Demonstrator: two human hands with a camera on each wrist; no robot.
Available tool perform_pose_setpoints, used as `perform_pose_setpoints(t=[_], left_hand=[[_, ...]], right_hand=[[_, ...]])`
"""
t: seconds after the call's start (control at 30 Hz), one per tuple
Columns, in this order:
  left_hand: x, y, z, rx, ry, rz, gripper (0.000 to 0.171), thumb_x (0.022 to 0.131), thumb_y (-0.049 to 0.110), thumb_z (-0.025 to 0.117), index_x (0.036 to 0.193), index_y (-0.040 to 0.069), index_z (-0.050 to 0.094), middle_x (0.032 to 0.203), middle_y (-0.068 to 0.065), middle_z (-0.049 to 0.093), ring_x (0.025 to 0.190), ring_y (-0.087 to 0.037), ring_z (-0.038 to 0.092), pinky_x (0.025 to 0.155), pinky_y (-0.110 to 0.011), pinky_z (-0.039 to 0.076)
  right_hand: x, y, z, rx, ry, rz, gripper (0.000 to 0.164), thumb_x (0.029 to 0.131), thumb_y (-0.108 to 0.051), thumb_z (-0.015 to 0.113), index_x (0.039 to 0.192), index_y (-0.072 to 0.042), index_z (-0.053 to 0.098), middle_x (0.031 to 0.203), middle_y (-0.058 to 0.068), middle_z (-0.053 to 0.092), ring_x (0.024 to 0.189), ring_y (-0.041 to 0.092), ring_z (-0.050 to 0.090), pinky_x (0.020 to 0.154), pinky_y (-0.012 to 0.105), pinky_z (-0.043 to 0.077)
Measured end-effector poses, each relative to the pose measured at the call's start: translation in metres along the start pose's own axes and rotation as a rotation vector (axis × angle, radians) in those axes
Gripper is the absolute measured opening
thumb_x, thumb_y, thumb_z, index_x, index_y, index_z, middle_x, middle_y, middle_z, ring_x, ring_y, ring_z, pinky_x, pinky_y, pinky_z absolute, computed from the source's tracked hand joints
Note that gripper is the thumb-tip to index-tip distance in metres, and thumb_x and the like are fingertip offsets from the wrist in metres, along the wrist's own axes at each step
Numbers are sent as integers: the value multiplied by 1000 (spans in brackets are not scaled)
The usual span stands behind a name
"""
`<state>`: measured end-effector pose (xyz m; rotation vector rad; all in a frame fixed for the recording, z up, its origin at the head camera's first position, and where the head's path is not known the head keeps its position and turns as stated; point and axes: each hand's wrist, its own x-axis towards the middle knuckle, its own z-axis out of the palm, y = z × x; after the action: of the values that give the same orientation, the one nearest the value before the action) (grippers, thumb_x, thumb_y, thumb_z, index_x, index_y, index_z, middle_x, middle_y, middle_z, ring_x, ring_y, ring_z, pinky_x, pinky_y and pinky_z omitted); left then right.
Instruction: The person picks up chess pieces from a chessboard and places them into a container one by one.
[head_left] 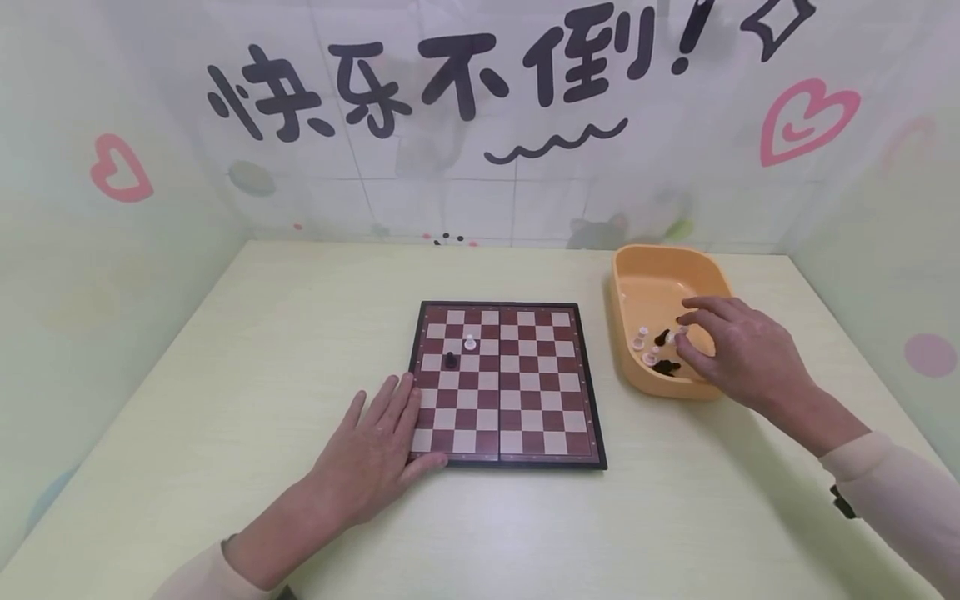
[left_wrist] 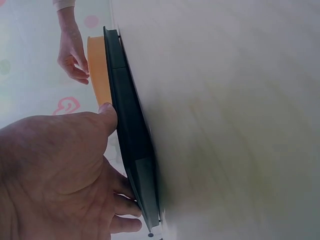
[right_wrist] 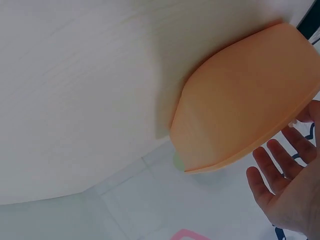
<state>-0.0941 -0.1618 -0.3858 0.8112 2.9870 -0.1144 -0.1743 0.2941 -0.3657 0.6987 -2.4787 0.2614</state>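
Note:
A folding chessboard (head_left: 510,379) with brown and cream squares lies flat on the table. A white pawn (head_left: 470,342) and a black chess piece (head_left: 450,360) stand on its left half. My left hand (head_left: 375,454) rests along the board's left edge, fingers extended and thumb at the near corner; the left wrist view shows the board's dark side (left_wrist: 132,115) against it. Over the orange bin (head_left: 626,333), my right hand (head_left: 750,350) pinches a small white chess piece (right_wrist: 292,122) between thumb and fingertips; its exact kind is mostly hidden.
Several white and black pieces (head_left: 652,357) lie loose in the near-left part of the bin. The bin stands right of the board on the pale table (head_left: 315,333). Behind, a printed curtain (head_left: 442,200) hangs at the table's far edge.

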Motion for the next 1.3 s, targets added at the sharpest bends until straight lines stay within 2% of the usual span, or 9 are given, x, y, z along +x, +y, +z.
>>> perform_pose_setpoints(t=[0.3, 0.53, 0.77, 0.9, 1.03, 1.17, 1.3], left_hand=[[0, 0, 1, 5, 0, -7, 87, 104, 63, 37, 153, -8, 37, 162, -25, 25, 150, -39, 20, 116, -61, 21], [0, -1, 0, 9, -8, -7, 87, 104, 64, 35, 153, -8, 37, 163, -25, 24, 150, -40, 20, 116, -61, 22], [1, -1, 1, 2, 3, 3, 86, 104, 64, 36, 152, -8, 39, 162, -26, 25, 150, -41, 20, 115, -62, 23], [1, -1, 0, 5, 10, 9, 87, 104, 63, 36, 151, -9, 39, 161, -27, 26, 150, -40, 21, 115, -62, 23], [1, -1, -2, 2, 5, 6, 87, 104, 63, 37, 151, -9, 39, 161, -26, 26, 150, -40, 21, 116, -61, 22], [0, -1, -4, -15, -1, 6, 87, 104, 64, 36, 151, -9, 39, 162, -26, 25, 150, -39, 20, 116, -62, 21], [0, -1, -5, -18, -13, 3, 87, 104, 63, 36, 152, -9, 38, 162, -26, 24, 151, -40, 19, 116, -62, 20]], right_hand=[[-2, -2, 1, 1, -3, 10, 16, 85, -12, 73, 99, -3, 75, 117, 14, 71, 101, 37, 68, 64, 53, 56], [0, -11, 2, 28, -25, 10, 12, 87, -14, 73, 95, -6, 75, 113, 12, 71, 102, 36, 68, 67, 53, 56], [5, -22, 8, 37, -2, -33, 5, 87, -16, 71, 84, -12, 71, 112, 9, 72, 98, 32, 68, 60, 48, 55], [8, -26, 7, 43, 14, -48, 7, 86, -15, 71, 80, -15, 67, 112, 9, 72, 93, 32, 69, 56, 47, 53], [11, -29, 6, 50, 13, -68, 4, 86, -16, 72, 83, -14, 70, 113, 10, 72, 94, 33, 69, 61, 50, 54], [15, -35, 7, 59, 24, -108, 14, 88, -21, 69, 88, -7, 75, 110, 12, 72, 94, 35, 69, 71, 52, 54], [23, -42, 9, 56, 42, -150, 25, 89, -25, 64, 92, -3, 75, 108, 13, 72, 92, 35, 68, 72, 50, 54]])
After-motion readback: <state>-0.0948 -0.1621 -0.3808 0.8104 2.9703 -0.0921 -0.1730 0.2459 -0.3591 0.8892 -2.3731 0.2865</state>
